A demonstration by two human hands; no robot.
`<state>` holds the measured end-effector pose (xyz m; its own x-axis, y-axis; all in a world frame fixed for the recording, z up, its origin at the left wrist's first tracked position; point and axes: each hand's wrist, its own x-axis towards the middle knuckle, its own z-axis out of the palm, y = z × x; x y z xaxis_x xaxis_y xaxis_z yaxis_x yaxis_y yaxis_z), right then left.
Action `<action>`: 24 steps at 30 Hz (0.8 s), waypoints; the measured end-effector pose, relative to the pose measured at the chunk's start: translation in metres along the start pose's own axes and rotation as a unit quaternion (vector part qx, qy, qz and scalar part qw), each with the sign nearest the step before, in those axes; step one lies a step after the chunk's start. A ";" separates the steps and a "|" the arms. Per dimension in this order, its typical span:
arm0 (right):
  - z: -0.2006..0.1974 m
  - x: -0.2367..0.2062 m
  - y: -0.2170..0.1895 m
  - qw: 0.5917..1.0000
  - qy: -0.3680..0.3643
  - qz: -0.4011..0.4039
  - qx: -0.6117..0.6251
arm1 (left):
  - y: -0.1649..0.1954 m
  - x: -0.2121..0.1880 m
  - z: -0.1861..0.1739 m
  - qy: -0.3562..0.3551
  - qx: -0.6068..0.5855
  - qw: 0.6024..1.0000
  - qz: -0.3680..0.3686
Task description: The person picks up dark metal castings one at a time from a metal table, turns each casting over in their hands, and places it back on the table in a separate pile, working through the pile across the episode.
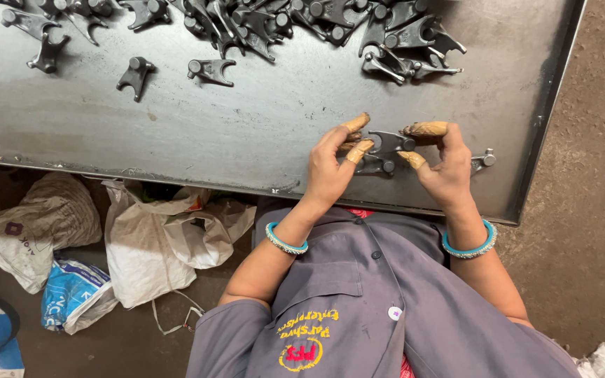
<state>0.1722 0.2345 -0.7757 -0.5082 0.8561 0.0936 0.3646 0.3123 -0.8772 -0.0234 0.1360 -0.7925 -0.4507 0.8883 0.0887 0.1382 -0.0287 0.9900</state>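
Two hands, left hand point(327, 168) and right hand point(442, 168), pinch one dark forked metal part point(388, 143) between capped fingertips point(358, 150) near the steel tray's point(176, 133) front edge, above another part point(374, 166).

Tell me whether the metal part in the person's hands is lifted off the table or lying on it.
Cannot tell for sure. The forked metal part is pinched between left hand and right hand over the metal table; any gap is hidden.

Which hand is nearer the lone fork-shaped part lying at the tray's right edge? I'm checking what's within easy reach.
Right. The right hand sits just beside the lone fork-shaped part, almost touching it. The left hand is farther off, on the far side of the held part.
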 end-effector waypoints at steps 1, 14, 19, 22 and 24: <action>0.000 -0.001 0.000 0.999 0.004 0.009 0.040 | -0.002 0.000 0.001 -0.010 -0.053 0.998 -0.019; 0.003 -0.007 0.012 0.884 -0.084 0.178 0.425 | -0.038 -0.005 0.011 -0.028 -0.405 0.875 -0.264; 0.006 -0.011 0.024 0.887 -0.079 0.199 0.410 | -0.044 -0.009 0.016 -0.033 -0.419 0.868 -0.265; 0.004 -0.012 0.025 0.886 -0.078 0.214 0.403 | -0.046 -0.010 0.016 -0.037 -0.417 0.868 -0.267; 0.002 -0.011 0.025 0.882 -0.083 0.215 0.410 | -0.046 -0.010 0.016 -0.039 -0.414 0.869 -0.268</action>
<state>0.1855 0.2316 -0.7993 -0.5936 0.7291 -0.3408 -0.1015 -0.4879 -0.8670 -0.0112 0.1357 -0.8406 -0.1897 0.9034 -0.3847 -0.7697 0.1064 0.6295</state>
